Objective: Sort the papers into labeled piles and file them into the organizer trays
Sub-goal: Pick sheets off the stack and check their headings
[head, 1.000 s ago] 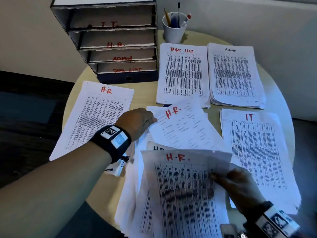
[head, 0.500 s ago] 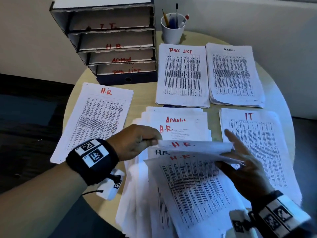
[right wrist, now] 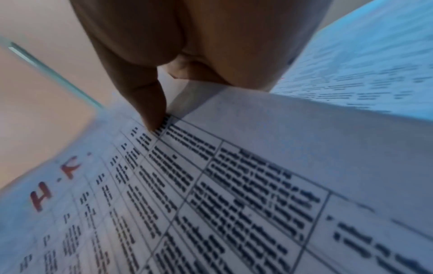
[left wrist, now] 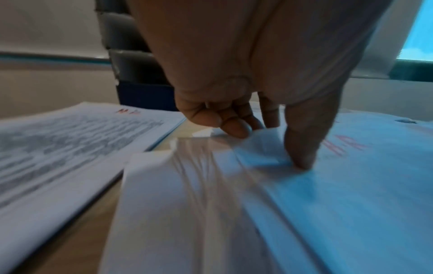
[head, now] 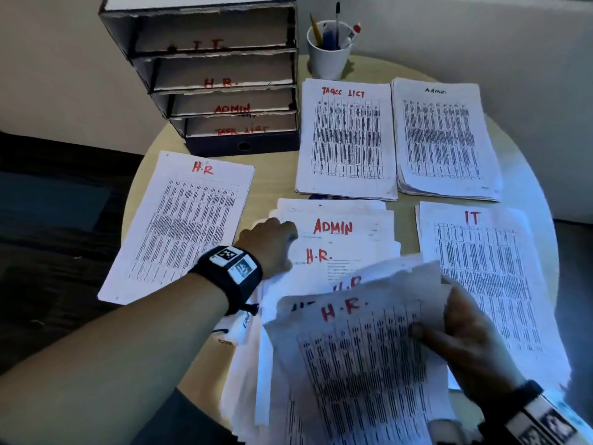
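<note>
Office: I'm at a round table (head: 279, 175); stacked trays (head: 211, 72) marked IT, HR, Admin at 11 o'clock, pen cup (head: 329, 54) at 12, printed tables everywhere.

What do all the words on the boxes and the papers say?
"I.T." top tray
"H.R." second tray
"ADMIN" third tray
"TASK LIST" bottom tray, partly hidden
"H.R" left pile
"TASKS LIST" far middle pile
"Admin" far right pile
"IT" near right pile
"ADMIN" middle stack sheet
"H.R." sheet below it
"H.R." sheet in right hand
Table print: too blurred.
</note>
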Demonstrator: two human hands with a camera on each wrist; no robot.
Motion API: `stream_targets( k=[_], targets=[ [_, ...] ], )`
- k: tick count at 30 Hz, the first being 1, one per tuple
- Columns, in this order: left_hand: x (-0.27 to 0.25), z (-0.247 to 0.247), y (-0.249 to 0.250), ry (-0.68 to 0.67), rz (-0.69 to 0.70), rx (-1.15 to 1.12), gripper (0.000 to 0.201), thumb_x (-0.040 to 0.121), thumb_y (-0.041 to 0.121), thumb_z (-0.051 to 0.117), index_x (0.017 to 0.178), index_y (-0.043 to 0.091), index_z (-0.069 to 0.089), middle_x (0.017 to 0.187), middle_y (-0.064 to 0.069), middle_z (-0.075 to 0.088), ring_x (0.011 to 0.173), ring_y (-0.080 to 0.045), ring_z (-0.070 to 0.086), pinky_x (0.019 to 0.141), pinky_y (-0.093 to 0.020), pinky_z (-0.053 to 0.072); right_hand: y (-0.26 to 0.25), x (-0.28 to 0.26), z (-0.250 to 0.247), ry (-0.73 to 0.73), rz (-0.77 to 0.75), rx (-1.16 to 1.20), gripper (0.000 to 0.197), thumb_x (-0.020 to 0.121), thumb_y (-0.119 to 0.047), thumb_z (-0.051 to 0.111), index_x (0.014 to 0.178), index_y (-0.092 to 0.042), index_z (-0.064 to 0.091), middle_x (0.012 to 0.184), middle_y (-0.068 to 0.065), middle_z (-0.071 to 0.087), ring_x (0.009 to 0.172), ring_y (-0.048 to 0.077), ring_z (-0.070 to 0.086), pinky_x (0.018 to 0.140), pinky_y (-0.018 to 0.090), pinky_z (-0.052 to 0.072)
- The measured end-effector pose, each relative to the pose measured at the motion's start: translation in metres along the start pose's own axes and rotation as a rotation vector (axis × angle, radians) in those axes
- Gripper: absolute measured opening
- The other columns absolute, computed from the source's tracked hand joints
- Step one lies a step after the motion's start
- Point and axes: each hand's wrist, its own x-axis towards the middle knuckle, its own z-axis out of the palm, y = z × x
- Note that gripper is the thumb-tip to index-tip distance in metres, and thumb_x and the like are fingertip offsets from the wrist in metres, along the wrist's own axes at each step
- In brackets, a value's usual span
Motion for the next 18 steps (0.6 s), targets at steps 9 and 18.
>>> stream_targets(
  k=[9,18],
  targets=[
    [-0.01,-0.006,-0.014,0.11,0.073,-0.348,0.007,0.096,0.025,0.061,0.096,0.019,0.062,0.094,0.001,0.067,0.091,-0.024,0.058,0.078,-0.036,0.049,0.024,0.0,-0.01,-0.015,-0.038,-0.29,0.011,0.071,-0.011,0.082,0.076,-0.017,0.075,0.078,0.007,0.07,0.076,0.025,0.067,0.067,0.025,0.05],
    [-0.014,-0.02,-0.001,0.211,0.216,-0.3,0.028,0.1,0.035,0.054,0.096,0.008,0.061,0.092,-0.007,0.063,0.086,-0.027,0.055,0.075,-0.037,0.046,0.022,0.029,-0.002,0.079,0.054,-0.47,0.063,0.073,-0.005,0.082,0.097,-0.061,0.065,0.124,-0.004,0.067,0.107,0.015,0.066,0.094,0.036,0.054]
  ],
)
